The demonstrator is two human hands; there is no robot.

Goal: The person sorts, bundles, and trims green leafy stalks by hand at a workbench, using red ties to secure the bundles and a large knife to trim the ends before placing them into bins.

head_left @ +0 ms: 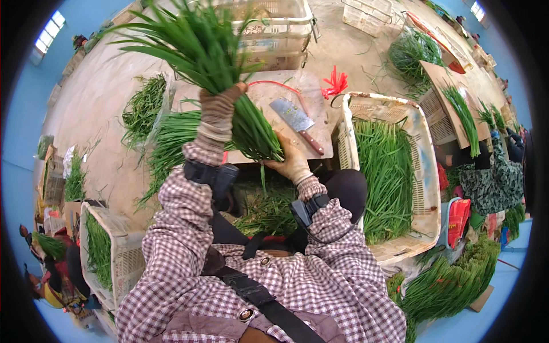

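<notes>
A thick bunch of garlic chives [251,128] slants above the board, its leaf tips up at the far left and its stem ends toward the right. My gloved left hand [220,100] is wrapped round its middle. Against the stem ends presses my gloved right hand [290,159], thumb and fingers curled about them. Just right of the bunch, a cleaver [293,114] with a brown wooden handle lies on the pale board [317,94]. More chives [177,134] rest on the board's left side, partly behind my left forearm.
A white plastic crate [426,171] of chives stands at my right, and another crate [128,257] at my left. Red ties [335,83] lie at the board's far edge. Stacked crates [274,43] stand beyond it. Other people [492,183] work at both sides.
</notes>
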